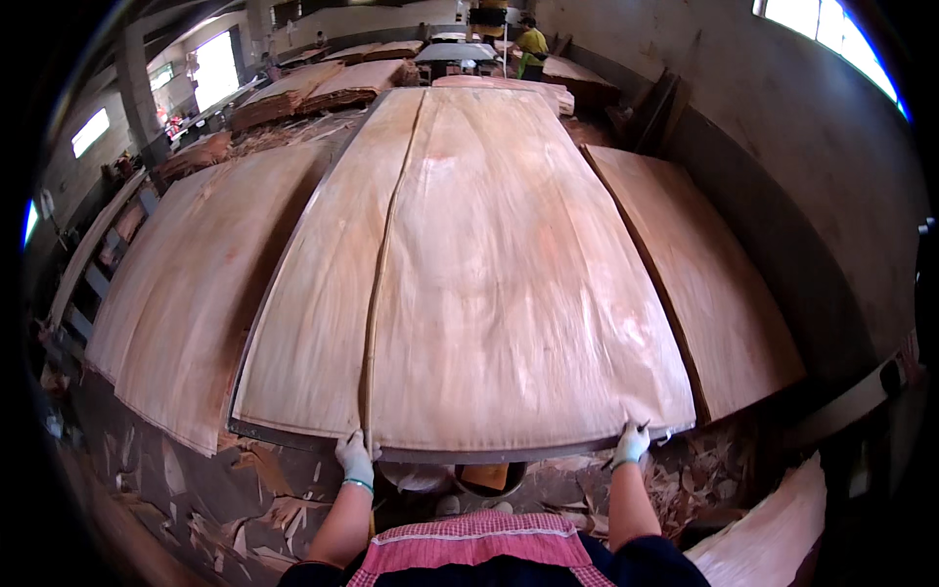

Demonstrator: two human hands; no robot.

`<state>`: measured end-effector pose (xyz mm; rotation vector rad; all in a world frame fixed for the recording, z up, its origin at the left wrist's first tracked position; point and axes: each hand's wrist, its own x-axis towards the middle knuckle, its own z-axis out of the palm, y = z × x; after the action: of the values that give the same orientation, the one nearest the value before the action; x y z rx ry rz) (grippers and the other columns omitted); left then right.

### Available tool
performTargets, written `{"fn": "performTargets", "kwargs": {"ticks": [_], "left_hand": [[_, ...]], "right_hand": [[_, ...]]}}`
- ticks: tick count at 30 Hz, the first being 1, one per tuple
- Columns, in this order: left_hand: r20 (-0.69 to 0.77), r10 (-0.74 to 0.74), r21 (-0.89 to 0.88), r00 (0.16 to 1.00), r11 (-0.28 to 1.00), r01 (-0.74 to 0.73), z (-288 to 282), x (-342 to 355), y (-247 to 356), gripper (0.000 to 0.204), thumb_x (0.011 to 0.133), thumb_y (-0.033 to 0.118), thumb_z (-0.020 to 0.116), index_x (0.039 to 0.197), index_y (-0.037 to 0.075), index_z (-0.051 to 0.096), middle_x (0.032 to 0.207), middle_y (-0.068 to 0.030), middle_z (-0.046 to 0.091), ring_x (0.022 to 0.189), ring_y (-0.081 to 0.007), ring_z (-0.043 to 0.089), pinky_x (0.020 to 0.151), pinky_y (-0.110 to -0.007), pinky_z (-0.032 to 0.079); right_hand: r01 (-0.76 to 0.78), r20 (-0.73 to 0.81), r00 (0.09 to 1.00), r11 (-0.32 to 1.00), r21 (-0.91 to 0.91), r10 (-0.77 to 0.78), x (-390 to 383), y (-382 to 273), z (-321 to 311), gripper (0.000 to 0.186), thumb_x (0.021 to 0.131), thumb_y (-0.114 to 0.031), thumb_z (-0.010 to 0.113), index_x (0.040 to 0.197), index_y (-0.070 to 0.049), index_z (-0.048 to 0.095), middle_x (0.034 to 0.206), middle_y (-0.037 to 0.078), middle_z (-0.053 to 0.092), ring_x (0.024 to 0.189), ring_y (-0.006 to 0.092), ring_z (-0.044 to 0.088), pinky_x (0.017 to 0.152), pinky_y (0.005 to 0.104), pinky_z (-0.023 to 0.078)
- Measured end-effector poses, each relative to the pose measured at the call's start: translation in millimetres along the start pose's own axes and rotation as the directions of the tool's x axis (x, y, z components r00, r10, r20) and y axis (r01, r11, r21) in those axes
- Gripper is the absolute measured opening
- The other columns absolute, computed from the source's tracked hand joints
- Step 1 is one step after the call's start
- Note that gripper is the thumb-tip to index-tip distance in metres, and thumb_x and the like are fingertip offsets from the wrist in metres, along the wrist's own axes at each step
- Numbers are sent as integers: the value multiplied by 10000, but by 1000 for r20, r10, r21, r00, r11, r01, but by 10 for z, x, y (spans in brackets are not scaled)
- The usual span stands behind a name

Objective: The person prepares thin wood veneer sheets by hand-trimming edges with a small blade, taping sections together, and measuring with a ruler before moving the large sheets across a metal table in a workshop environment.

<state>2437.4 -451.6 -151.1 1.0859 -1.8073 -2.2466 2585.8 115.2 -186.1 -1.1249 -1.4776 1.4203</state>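
A large pale wood veneer sheet [499, 284] lies over the long table in front of me, its near edge close to my body. Down its left part runs a long thin stick [381, 264], reaching almost to the far end. My left hand [355, 460], in a white glove, is closed round the near end of this stick at the sheet's front edge. Near the front right corner, my gloved right hand [631, 445] pinches the edge of the veneer sheet. A small dark tip shows by its fingers, too small to name.
Stacked veneer sheets flank the table, left [196, 284] and right [704, 284]. Veneer scraps [264, 509] litter the floor. A round container [489, 479] sits under the front edge. A loose veneer piece [773, 533] leans at lower right. Far back is a person in yellow [531, 41].
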Motion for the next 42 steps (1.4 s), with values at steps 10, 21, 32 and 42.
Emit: {"fn": "performTargets", "kwargs": {"ticks": [10, 21, 32, 42], "left_hand": [[152, -264, 593, 952, 795, 126, -262, -352, 281, 625, 856, 667, 469, 875, 54, 587, 553, -23, 447, 408, -139, 367, 360, -279, 287], [884, 462, 63, -72, -270, -961, 1558, 720, 77, 527, 957, 440, 463, 1280, 25, 495, 1157, -214, 565, 997, -353, 569, 806, -448, 490], [926, -80, -340, -368, 245, -908, 3499, -2876, -1499, 399, 966, 187, 522, 1297, -30, 479, 1222, -222, 546, 1146, -330, 519, 998, -414, 404], [456, -514, -505, -726, 522, -687, 3947, -6535, -2569, 338, 915, 251, 569, 1147, 6, 599, 1088, -194, 629, 1042, -317, 604, 905, -360, 464]], "right_hand": [[-289, -236, 957, 512, -809, 169, -137, -349, -486, 320, 871, -333, 504, 1046, -107, 649, 984, 189, 670, 874, 354, 643, 763, 466, 513], [-400, -453, 886, 658, -637, 101, -2107, 589, -2404, 220, 835, -229, 576, 969, -74, 657, 937, 200, 659, 892, 401, 623, 778, 451, 498], [-832, -976, -126, 518, 200, 175, -3132, 187, -5378, 556, 723, -431, 763, 1078, -65, 539, 1073, 201, 651, 979, 381, 629, 821, 479, 496], [-638, -899, 387, 764, -100, 206, -2766, -923, -5354, 259, 805, -215, 690, 881, -2, 563, 733, 140, 595, 658, 242, 562, 627, 368, 442]]}}
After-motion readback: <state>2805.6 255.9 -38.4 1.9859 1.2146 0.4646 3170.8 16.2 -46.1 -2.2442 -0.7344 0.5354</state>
